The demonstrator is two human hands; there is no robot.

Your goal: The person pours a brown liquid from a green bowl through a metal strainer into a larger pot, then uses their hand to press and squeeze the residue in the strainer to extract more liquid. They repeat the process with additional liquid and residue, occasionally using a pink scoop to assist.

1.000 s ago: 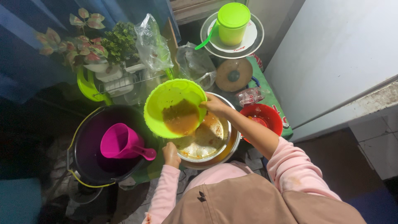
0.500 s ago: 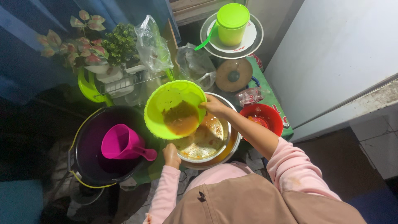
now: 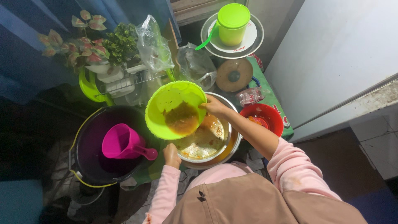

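The right hand [image 3: 214, 107] holds a lime-green bowl [image 3: 172, 101] by its rim, grip pinched on the edge at the bowl's right side; the bowl is tilted so its inside faces the camera, and a brownish-orange mash [image 3: 181, 119] clings to its lower part; the bowl hangs over the left half of a round metal strainer [image 3: 207, 143], whose perforated floor is smeared with orange residue; the strainer sits in a metal basin [image 3: 230, 150] of which only the rim shows; the left hand [image 3: 171, 155] is closed on the near rim of the strainer, just below the green bowl, fingers curled over the edge; to the left stands a dark bucket [image 3: 89, 143] with a yellow wire handle, and a magenta scoop jug [image 3: 124, 142] lies tipped inside it, its handle pointing towards the strainer; to the right of the basin, just beside it, is a red bowl [image 3: 265, 114] with some orange scraps in it; further back a lime-green lidded jar [image 3: 233, 23] stands on a white plate, a round wooden lid [image 3: 234, 74] lies below it, and clear plastic bags [image 3: 154, 45] stand by a potted plant [image 3: 89, 45] with pink-edged leaves.
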